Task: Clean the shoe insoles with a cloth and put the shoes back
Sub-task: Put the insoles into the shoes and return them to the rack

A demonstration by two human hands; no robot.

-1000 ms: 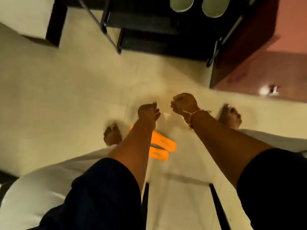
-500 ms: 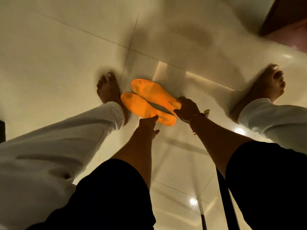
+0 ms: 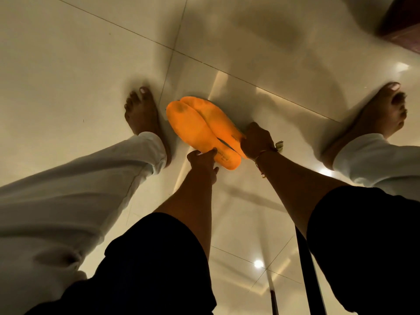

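Clerk: Entry one, surface and room?

Checker: Floor (image 3: 79, 53): glossy cream tiles with thin dark joints, and a lamp glare (image 3: 258, 263) mirrored in the near tiles. The room is dim and warm-lit. A corner of red-brown wooden furniture (image 3: 402, 26) sits at the upper right, and a thin black bar (image 3: 305, 264) at the lower right.

Clerk: Entry two, the person?

Checker: Bare left foot (image 3: 142, 114) and bare right foot (image 3: 384, 112), planted well apart. White trousers (image 3: 68, 196); dark sleeves (image 3: 159, 269) on both arms.

Clerk: Entry three, the task's things?

Checker: Two orange insoles lie on the floor between the feet, just beside the left foot, toes pointing away. The near insole (image 3: 193, 133) overlaps the far insole (image 3: 219, 118) along the forepart. A dark slit parts them toward the heels.

Clerk: Hands?

Checker: Left hand (image 3: 202, 162): thumb and forefinger pinched on the near insole's heel edge. Right hand (image 3: 256, 142), with a thread (image 3: 261, 155) at the wrist: fingers (image 3: 250, 130) curled and clamped round the far insole's heel. A pale scrap (image 3: 279, 145) shows behind that hand; what it is cannot be told.

Clerk: Changes against earlier entries?

Checker: Half a second ago the insoles were splayed at the toes and the left hand stopped short of the near heel. Now they are drawn together and the heel is held. A second ago both hands were fists above the insoles and a dark rack filled the top of the view. The rack is now out of sight.
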